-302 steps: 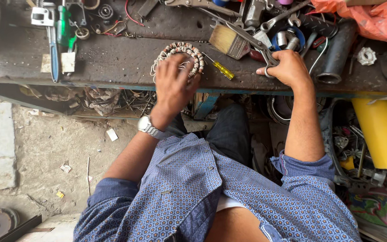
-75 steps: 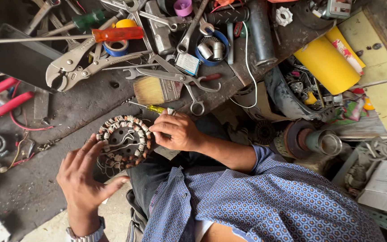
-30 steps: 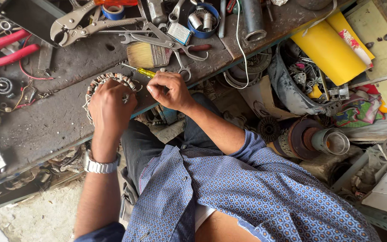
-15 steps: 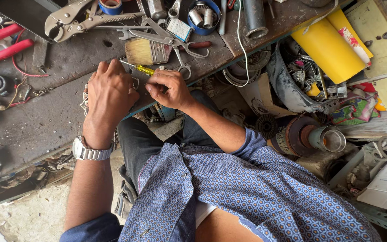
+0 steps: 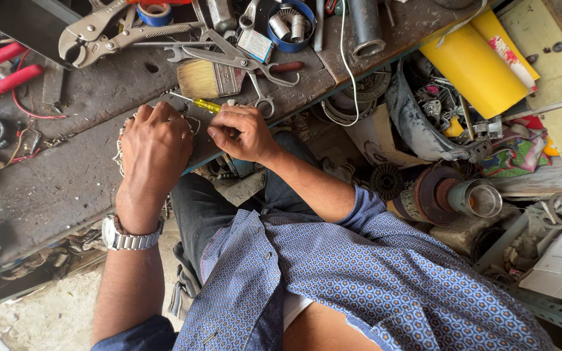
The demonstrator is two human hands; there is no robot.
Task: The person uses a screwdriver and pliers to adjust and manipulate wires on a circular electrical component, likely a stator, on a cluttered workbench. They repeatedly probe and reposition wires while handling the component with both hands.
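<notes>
Across the upper left ran the dark, grimy bench (image 5: 47, 188), its near edge slanting from lower left up to the right, with bare room only on its left half between the hands and a few small bearings by the left border. Beyond the right end of that edge stood a yellow roll (image 5: 473, 62), and below it a grey bucket (image 5: 411, 123) crammed with metal scrap and wires; nearer the person lay a rusty rotor with a short metal cylinder (image 5: 473, 198). Locking pliers (image 5: 108, 32) lay at the back of the bench, well apart from the hands, with scissors (image 5: 248, 65) and a paintbrush (image 5: 209, 78) just beyond the knuckles. A blue ring-shaped holder (image 5: 291, 26) held several small metal sockets. Right at the bench edge the left hand (image 5: 154, 146), a steel watch (image 5: 128, 237) on its wrist, lay palm down, fingers curled over the wound stator (image 5: 125, 140), which showed only as copper loops at its rim. The right hand (image 5: 242, 133) was clenched, fingertips pinched at the stator's right side; what it pinched I cannot tell. A yellow-handled screwdriver (image 5: 203, 104) lay between the two hands, touching neither plainly.
</notes>
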